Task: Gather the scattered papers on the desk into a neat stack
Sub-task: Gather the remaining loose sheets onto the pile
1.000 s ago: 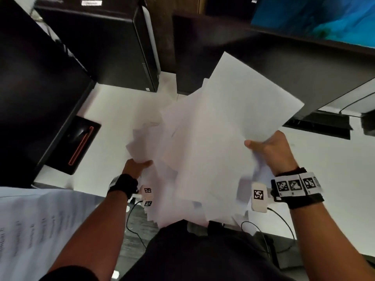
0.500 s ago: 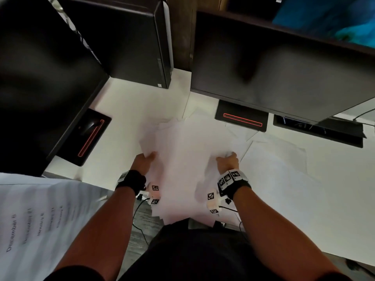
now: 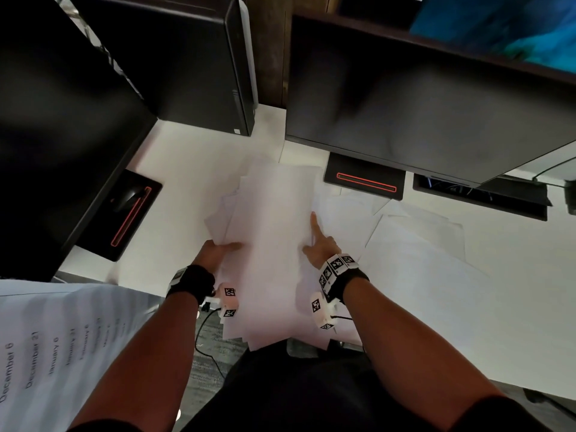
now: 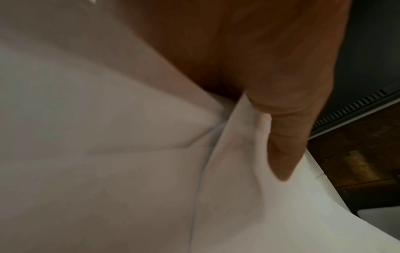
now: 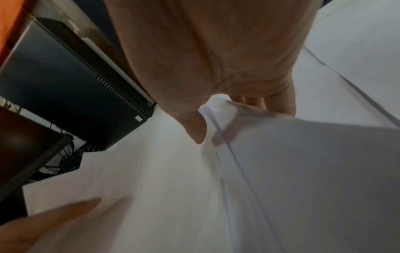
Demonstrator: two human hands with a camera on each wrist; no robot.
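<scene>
A loose stack of white papers (image 3: pixel 271 244) lies at the desk's near edge, overhanging toward me, its sheets fanned unevenly at the left. My left hand (image 3: pixel 218 249) grips its left side, thumb (image 4: pixel 281 137) on top and the fingers hidden under the sheets. My right hand (image 3: pixel 321 244) holds the right side. Its thumb (image 5: pixel 194 126) presses on top, other fingers (image 5: pixel 259 102) curl behind the sheets, and the index finger (image 3: pixel 314 226) lies straight along the edge. More loose sheets (image 3: pixel 411 244) lie flat on the desk to the right.
On the white desk (image 3: pixel 187 169) stand a dark monitor (image 3: pixel 62 120) at left, a black computer tower (image 3: pixel 174 57) behind and another monitor (image 3: pixel 405 104) at right. A monitor base (image 3: pixel 363 182) sits just beyond the stack. A printed sheet with dates (image 3: pixel 46 353) shows at lower left.
My right hand brought a raised sheet down onto the pile and moved in to its right edge. The pile is now narrower between both hands, and the right index finger has straightened.
</scene>
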